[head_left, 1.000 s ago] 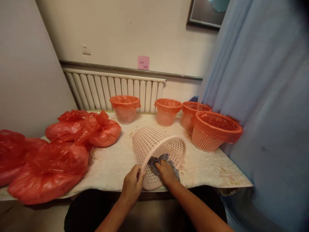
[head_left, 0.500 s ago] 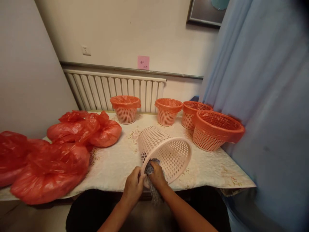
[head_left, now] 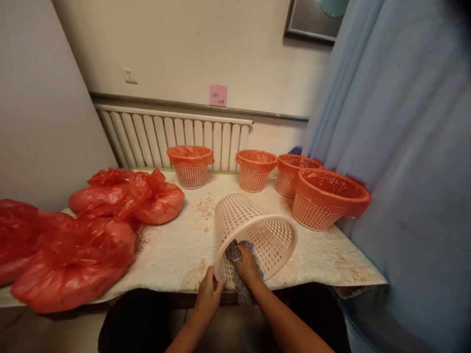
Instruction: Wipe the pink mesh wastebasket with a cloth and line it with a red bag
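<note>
**Left hand [head_left: 209, 291] clamped on the rim, right hand [head_left: 247, 264] inside the tipped basket [head_left: 239, 211]**

On your right hangs a blue curtain [head_left: 412, 147], and in front of you the table [head_left: 165, 250] has a flowered cover. Behind it, a white radiator [head_left: 176, 135] runs along the wall. Full red bags [head_left: 84, 264] crowd the table's left end. Your pale basket lies on its side near the front edge, mouth toward you. Your left hand pinches the rim's lower left; your right hand, apart from it, is closed on a grey cloth [head_left: 245, 289] against the inner wall. Four baskets with red liners stand beyond: one at the back left [head_left: 192, 174], three toward the right [head_left: 318, 211]. Smaller than these, the cloth trails below your right hand.
</note>
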Motion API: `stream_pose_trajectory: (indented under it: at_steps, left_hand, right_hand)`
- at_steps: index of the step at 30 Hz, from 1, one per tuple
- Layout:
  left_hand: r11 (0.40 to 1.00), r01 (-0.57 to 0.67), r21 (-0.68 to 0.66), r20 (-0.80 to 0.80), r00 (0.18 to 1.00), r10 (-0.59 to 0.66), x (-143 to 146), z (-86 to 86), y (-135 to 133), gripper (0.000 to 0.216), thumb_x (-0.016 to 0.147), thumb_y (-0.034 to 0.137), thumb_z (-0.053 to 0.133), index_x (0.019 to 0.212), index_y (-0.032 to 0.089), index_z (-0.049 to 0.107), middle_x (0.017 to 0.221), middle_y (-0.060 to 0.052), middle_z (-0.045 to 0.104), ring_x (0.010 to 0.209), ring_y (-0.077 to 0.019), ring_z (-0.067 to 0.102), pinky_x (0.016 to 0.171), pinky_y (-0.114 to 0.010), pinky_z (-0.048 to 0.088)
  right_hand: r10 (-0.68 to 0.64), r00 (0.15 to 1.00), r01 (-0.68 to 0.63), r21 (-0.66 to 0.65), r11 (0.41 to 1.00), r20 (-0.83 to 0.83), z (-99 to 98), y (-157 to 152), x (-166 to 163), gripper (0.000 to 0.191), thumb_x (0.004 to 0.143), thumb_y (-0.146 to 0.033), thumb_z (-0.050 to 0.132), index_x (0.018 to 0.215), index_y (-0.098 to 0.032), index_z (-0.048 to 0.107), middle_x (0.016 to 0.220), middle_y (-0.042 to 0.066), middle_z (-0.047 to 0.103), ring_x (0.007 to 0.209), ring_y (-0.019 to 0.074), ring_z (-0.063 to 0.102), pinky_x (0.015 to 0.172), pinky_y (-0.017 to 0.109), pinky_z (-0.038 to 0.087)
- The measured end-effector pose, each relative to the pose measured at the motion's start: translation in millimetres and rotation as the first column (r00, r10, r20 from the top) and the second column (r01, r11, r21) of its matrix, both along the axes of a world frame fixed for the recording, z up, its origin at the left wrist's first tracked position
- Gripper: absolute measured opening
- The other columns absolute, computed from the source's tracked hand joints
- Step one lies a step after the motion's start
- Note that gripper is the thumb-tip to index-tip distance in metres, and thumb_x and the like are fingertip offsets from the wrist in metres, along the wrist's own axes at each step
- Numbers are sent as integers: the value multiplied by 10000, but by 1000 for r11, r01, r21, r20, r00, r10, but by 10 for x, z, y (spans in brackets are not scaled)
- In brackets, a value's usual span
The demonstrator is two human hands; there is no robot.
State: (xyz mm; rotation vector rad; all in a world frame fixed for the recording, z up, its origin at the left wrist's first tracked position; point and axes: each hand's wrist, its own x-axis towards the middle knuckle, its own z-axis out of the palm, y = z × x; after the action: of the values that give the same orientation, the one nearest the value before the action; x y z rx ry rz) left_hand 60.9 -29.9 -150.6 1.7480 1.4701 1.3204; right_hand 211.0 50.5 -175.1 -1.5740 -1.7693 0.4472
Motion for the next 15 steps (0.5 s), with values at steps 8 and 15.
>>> stream_pose_trajectory:
  at_steps: [8, 15]
  left_hand:
    - [996, -56, 73, -101, 993, 64, -176, 91, -28, 159, 833, 316, 501, 695, 237, 490, 610, 24, 539, 565, -177, 532, 568, -279, 439]
    - [992, 63, 109, -251, 967, -34, -215, 534, -17, 106, 875, 295, 490, 811, 235, 548, 738, -13, 589, 699, -201, 573, 646, -296, 435]
  right_hand:
    - [120, 991, -116, 68, 991, -54, 102, -148, -340, 318, 798, -155, 518, 1102, -183, 606, 1036, 68, 665, 943, 179, 622, 833, 254, 470]
    - [134, 965, -133, -19, 991, 227, -22, -178, 215, 352, 674, -65, 543, 980, -206, 643, 1035, 77, 588, 814, 205, 587, 770, 296, 434]
